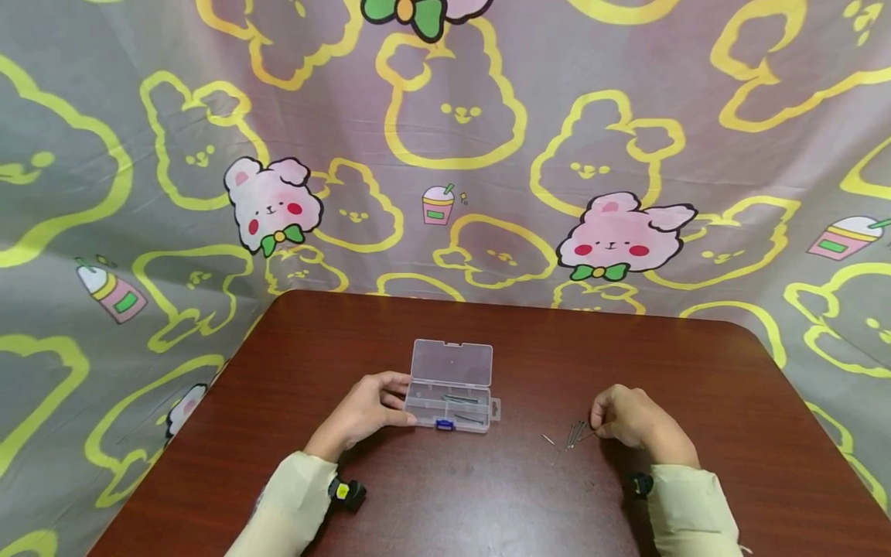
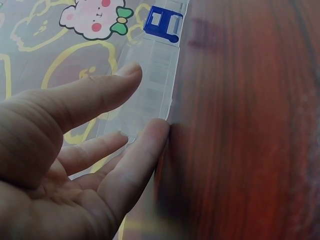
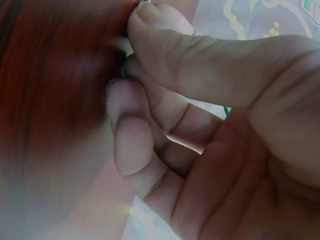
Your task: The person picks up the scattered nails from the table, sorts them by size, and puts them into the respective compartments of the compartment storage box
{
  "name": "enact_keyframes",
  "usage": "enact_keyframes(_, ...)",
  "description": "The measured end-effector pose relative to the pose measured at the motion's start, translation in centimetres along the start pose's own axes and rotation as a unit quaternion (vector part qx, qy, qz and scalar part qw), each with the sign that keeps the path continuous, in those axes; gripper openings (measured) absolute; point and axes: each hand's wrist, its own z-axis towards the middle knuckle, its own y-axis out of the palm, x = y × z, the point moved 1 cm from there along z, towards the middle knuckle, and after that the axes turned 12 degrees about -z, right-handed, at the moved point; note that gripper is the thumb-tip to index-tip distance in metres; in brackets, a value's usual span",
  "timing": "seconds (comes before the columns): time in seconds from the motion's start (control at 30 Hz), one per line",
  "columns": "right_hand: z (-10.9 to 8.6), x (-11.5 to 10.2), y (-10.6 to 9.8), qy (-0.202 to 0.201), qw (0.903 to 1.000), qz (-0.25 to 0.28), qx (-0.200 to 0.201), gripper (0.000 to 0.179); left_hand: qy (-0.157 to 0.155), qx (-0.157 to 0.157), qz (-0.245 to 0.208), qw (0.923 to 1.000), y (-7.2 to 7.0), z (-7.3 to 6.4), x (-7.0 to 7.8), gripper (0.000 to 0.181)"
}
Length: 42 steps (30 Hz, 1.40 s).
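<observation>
Left hand (image 1: 365, 406), fingers loose, touches left edge of box (image 1: 428, 422); right hand (image 1: 629, 418) pinches thin fastener (image 1: 588, 435) beside loose fasteners (image 1: 578, 432) — desk (image 1: 529, 348) gap separates these from box.

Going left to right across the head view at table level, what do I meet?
Left hand → clear plastic box with its lid raised → loose nail-like pieces → right hand.

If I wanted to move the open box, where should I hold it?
I'd grip the clear box by its lower part, from the left, where the left hand is, pinching front to back. That end looks plain; the thin lid stands up behind, and a tab sticks out on the right.
</observation>
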Motion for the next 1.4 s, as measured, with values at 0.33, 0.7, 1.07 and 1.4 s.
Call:
enact_keyframes(0.33,-0.2,0.2,0.3,-0.011,0.9999,0.006,0.000,0.031,-0.004,0.004,0.006,1.0000,0.0,0.0,0.1,0.067)
enact_keyframes(0.7,-1.0,0.0,0.0,-0.016,0.9990,0.005,-0.042,0.028,-0.007,0.002,0.006,1.0000,0.2,0.1,0.3,0.066)
enact_keyframes(1.07,-0.7,-0.2,-0.9,-0.041,0.9975,0.046,0.034,0.016,-0.010,0.002,0.003,0.9999,0.1,0.1,0.2,0.067)
enact_keyframes(1.4,-0.1,-1.2,-1.1,-0.032,0.9947,0.083,0.052,0.011,-0.009,0.003,0.002,1.0000,0.1,0.2,0.3,0.067)
